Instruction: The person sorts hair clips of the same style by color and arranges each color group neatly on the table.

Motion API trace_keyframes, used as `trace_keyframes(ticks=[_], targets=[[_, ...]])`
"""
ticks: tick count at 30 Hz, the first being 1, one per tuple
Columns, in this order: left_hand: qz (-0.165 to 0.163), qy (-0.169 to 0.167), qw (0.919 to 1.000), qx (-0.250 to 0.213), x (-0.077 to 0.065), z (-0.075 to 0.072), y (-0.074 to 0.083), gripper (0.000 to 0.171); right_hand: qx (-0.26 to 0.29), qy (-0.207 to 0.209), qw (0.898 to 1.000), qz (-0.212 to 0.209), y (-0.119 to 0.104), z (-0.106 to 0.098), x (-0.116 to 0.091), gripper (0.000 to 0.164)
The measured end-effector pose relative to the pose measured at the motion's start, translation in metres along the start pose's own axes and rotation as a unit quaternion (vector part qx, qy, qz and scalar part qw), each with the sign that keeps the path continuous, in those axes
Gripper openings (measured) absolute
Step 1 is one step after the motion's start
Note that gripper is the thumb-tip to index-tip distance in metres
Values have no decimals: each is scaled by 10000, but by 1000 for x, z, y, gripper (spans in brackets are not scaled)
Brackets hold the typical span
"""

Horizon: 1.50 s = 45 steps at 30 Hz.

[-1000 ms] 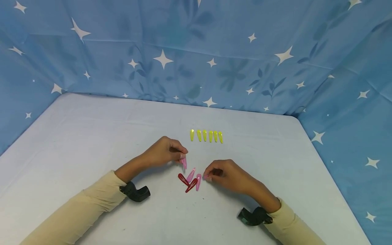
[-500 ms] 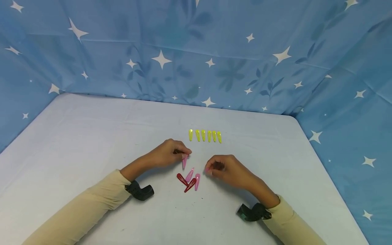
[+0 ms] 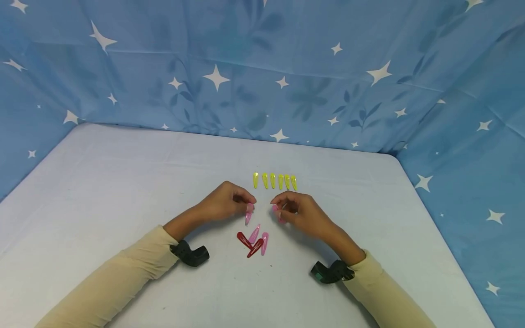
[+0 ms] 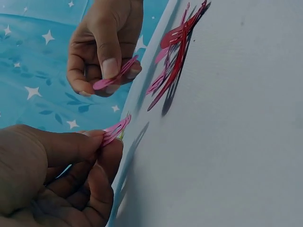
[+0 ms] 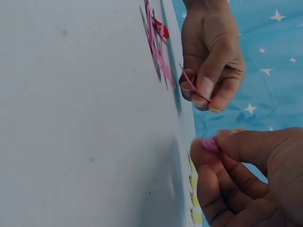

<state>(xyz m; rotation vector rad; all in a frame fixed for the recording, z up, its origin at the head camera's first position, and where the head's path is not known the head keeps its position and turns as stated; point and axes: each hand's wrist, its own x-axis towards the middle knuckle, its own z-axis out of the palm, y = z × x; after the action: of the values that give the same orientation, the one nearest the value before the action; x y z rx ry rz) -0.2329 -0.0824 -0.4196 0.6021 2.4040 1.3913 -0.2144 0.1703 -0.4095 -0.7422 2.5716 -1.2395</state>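
My left hand pinches a pink snap hair clip between thumb and fingertips, its narrow end pointing down toward me. Opposite it, my right hand holds another pink hair clip by thumb and finger; the head view shows only parts of that one. Just below the hands a loose pile lies on the white table: two red hair clips and two pink hair clips, some overlapping. Beyond the hands, several yellow hair clips form a side-by-side row.
The white table reaches back to a blue curtain patterned with stars and leaves. A black wrist camera sits on each forearm, the left camera and the right camera both close above the tabletop.
My right hand has lifted away from beside the pile and moved forward with its pink clip, level with the left hand. The left hand has shifted slightly right, still holding its clip.
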Motion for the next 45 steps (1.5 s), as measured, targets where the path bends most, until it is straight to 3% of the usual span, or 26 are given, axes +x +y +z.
trace_keyframes(ticks=[9, 16, 26, 33, 41, 45], targets=[[1, -1, 9994, -351, 1, 0, 1, 20, -225, 212, 9995, 105, 3, 0, 7, 12], [114, 169, 9998, -87, 5, 2, 1, 18, -5, 360, 9993, 99, 4, 0, 15, 9], [92, 462, 9989, -78, 14, 4, 3, 17, 394, 586, 9964, 464, 4, 3, 27, 8], [-8, 397, 9992, -49, 18, 2, 2, 18, 604, 611, 9952, 477, 6, 3, 35, 10], [-76, 246, 9990, -369, 26, 1, -1, 21, 483, 704, 9946, 591, 7, 7, 42, 11], [-54, 333, 9994, -93, 27, 1, -3, 18, 409, 668, 9951, 598, 7, 9, 44, 11]])
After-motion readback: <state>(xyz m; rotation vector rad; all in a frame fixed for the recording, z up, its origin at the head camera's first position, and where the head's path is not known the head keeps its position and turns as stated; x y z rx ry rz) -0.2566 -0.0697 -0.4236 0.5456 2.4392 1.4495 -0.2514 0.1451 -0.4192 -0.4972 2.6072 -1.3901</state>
